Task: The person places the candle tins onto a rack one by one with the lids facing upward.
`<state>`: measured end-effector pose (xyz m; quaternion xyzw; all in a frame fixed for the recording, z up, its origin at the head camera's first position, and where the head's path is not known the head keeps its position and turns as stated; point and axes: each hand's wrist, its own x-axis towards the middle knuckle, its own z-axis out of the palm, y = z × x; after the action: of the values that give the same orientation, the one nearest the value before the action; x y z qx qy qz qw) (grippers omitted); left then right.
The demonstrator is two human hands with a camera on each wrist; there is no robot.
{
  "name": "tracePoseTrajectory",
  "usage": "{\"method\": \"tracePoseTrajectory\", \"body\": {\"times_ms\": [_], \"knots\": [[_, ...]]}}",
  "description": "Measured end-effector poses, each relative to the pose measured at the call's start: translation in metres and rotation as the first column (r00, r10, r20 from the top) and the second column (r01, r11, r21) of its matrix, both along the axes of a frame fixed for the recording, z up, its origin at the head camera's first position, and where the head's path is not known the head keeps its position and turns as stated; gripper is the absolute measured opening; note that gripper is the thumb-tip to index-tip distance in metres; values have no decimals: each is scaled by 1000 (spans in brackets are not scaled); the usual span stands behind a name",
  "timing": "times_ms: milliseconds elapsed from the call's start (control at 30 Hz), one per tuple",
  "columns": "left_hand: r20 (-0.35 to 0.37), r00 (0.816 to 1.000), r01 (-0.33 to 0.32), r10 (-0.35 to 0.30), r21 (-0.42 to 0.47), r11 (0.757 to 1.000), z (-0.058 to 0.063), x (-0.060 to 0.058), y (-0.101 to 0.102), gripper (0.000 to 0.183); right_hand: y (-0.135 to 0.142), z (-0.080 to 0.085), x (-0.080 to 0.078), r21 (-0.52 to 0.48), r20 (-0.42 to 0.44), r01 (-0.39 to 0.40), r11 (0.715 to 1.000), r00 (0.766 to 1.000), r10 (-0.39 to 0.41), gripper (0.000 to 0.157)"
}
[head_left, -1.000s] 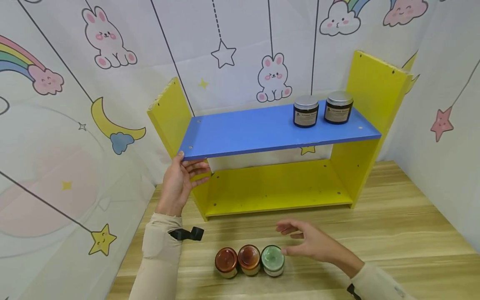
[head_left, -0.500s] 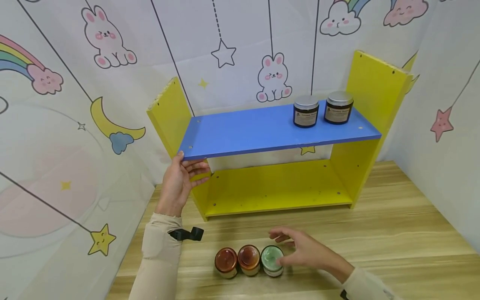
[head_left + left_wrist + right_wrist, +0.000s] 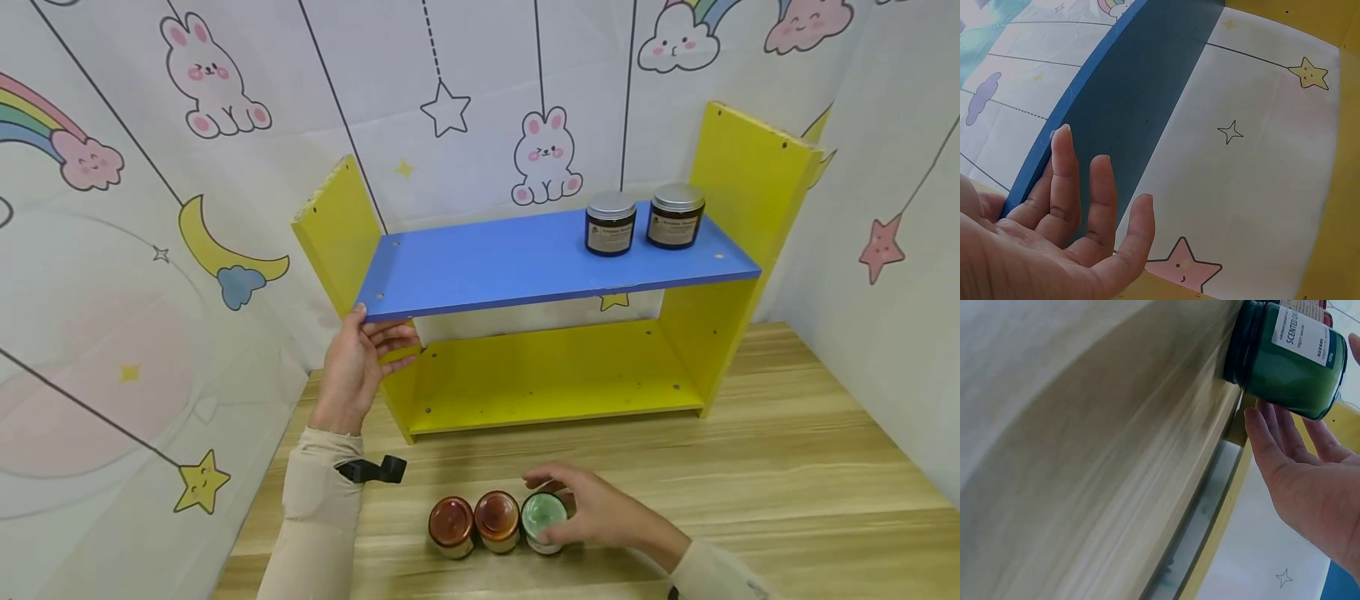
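Note:
My left hand (image 3: 354, 367) grips the front left corner of the blue shelf board (image 3: 480, 262), thumb at the top edge and the other fingers beneath it. The left wrist view shows those fingers (image 3: 1102, 194) loosely bent under the board. On the table, a green scented candle jar (image 3: 545, 512) stands upside down on its dark lid. My right hand (image 3: 600, 510) is around its right side, thumb in front and fingers behind. In the right wrist view a gap shows between the fingers (image 3: 1266, 440) and the jar. Two reddish-brown jars (image 3: 452, 525) stand left of it.
Two dark jars (image 3: 610, 223) with silver lids stand toward the right on the blue board. Yellow side panels (image 3: 750, 183) rise at both ends, above a yellow bottom board (image 3: 540, 375). The unit stands on a wood-grain table (image 3: 810, 433) before a patterned backdrop.
My right hand has moved left, from beside the green candle jar to around it. The left hand has kept its place on the blue board, and the jars have not moved.

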<state>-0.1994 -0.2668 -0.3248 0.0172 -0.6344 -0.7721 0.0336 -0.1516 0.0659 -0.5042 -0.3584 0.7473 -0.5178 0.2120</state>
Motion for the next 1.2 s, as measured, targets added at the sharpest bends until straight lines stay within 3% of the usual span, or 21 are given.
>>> {"method": "tracePoseTrajectory", "body": {"times_ms": [433,833,1200], "knots": [[5,1000,-6,6,-10,1000,1,0,1,58,-6,-1,5,56,-10,24,998,1000,-23,71],[-4,1000,-2,2,-8,1000,0,0,0,57,-4,-5,6,81,-119,44,996,992,-34,59],[-2,1000,0,0,-4,1000,-1,-1,-1,58,-2,-2,9,155,-221,89,984,974,-53,61]]}}
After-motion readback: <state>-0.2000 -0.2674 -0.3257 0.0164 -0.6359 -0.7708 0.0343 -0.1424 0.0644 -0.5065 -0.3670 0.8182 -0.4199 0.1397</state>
